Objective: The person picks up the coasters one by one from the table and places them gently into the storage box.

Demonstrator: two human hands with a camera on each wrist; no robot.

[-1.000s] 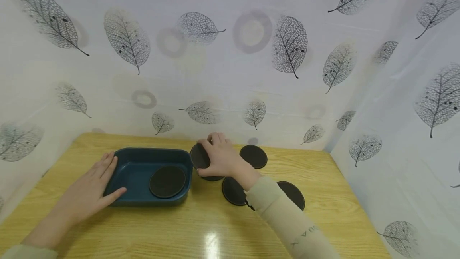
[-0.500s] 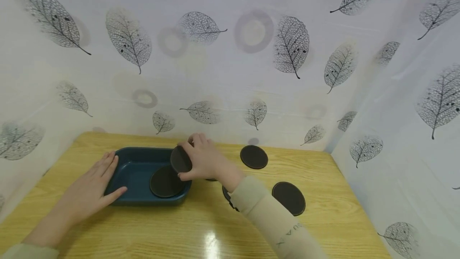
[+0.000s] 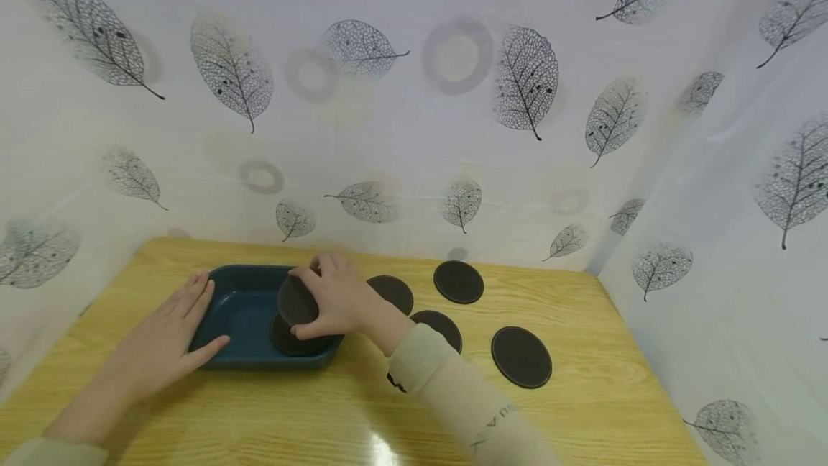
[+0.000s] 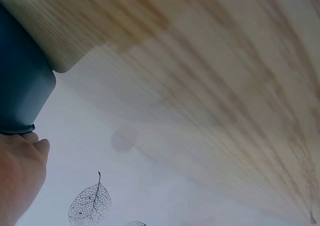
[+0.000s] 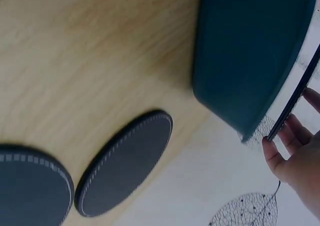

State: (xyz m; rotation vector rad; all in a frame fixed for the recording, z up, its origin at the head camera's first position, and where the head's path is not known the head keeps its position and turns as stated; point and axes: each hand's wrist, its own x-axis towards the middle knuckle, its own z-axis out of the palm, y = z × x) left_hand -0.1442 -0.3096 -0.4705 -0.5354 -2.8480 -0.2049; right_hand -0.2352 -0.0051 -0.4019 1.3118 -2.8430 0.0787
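Right hand (image 3: 336, 298) pinches top disc (image 3: 296, 300) by its right side, tilted over lower disc (image 3: 291, 344) in tray (image 3: 236, 329), toward table's (image 3: 259, 416) far-left corner. Left hand (image 3: 158, 340), fingers extended, rests on tray's left end.

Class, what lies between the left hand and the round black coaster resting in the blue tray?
The head view shows only the bare inside of the blue tray between the left hand and the round black coaster.

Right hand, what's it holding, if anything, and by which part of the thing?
The right hand holds a black round disc by its outer edge.
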